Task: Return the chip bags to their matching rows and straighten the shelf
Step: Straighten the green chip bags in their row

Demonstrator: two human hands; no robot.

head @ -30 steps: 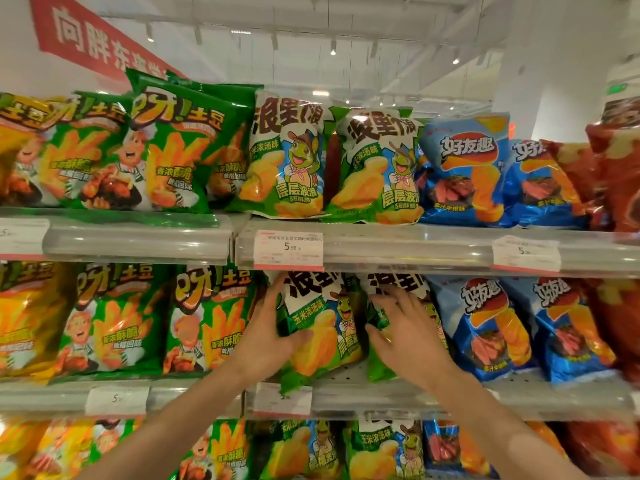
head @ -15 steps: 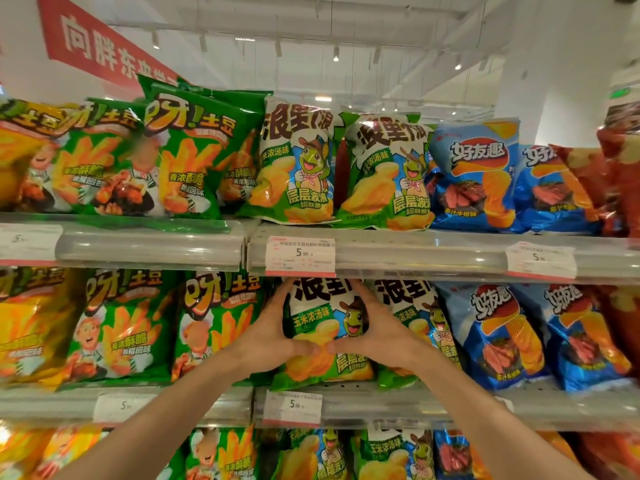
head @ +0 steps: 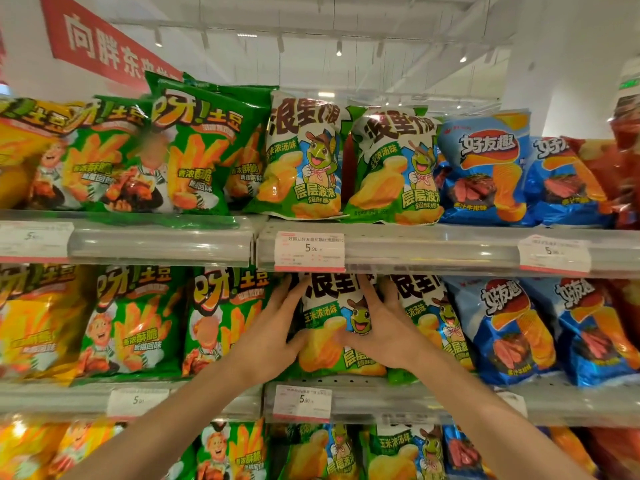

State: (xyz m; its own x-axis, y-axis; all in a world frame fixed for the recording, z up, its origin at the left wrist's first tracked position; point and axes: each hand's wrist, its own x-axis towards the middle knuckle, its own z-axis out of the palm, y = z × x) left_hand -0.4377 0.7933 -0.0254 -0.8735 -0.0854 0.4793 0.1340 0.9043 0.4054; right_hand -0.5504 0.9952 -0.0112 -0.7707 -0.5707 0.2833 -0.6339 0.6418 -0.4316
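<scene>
On the middle shelf (head: pixel 381 393), our left hand (head: pixel 273 337) and right hand (head: pixel 384 327) clasp the frog bag (head: pixel 332 344), grip pressed flat; we should square it upright, gently.

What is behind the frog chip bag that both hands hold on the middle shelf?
The frog chip bag covers whatever stands behind it. Beside it, a matching bag shows.

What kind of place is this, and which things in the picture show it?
Most likely a supermarket snack aisle. Tiered shelves hold rows of identical chip bags, printed price tags are clipped to the shelf rail, and a red banner hangs overhead.
</scene>
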